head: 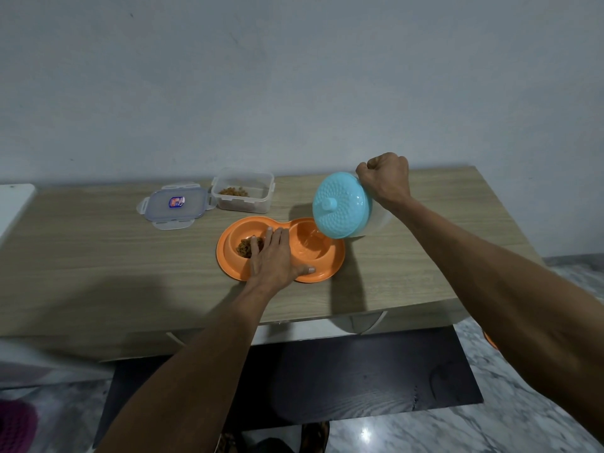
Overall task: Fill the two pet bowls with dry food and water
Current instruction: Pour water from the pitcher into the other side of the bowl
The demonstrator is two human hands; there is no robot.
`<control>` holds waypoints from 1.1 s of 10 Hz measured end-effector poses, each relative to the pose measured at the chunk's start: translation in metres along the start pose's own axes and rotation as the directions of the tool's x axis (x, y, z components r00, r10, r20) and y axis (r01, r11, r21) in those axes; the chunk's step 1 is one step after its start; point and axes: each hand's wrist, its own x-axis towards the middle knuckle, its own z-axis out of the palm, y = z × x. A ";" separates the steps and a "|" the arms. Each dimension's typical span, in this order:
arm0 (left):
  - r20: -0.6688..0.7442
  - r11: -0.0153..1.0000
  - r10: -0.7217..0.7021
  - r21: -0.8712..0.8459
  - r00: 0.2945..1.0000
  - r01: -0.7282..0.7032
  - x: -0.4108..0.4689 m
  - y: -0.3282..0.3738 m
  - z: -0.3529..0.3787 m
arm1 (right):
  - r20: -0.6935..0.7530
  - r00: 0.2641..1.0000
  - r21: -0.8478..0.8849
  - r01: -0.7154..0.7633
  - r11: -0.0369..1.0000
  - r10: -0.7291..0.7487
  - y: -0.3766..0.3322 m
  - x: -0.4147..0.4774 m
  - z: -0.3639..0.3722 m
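Left hand (273, 256) flat on orange bowls (304, 276); right hand (385, 181) tips jug (341, 206) above.

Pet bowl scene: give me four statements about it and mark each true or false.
1. The left hand rests on the orange double bowl. True.
2. The left well holds water. False: it holds dry food.
3. The right hand tilts the blue-lidded jug over the right well. True.
4. The clear food container has its lid on. False: the lid lies beside it on the table.
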 end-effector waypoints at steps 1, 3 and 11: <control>0.005 1.000 -0.004 0.002 1.000 0.004 0.000 0.001 0.000 | 0.003 1.000 -0.008 0.011 1.000 -0.011 -0.001 0.000 -0.001; 0.001 1.000 -0.005 0.015 1.000 0.005 -0.001 0.001 -0.001 | 0.018 0.999 -0.013 0.035 0.999 -0.035 -0.005 0.001 -0.003; 0.019 1.000 -0.012 0.026 1.000 0.012 -0.002 0.003 -0.004 | 0.021 0.999 -0.004 0.029 1.000 -0.029 -0.006 0.003 -0.005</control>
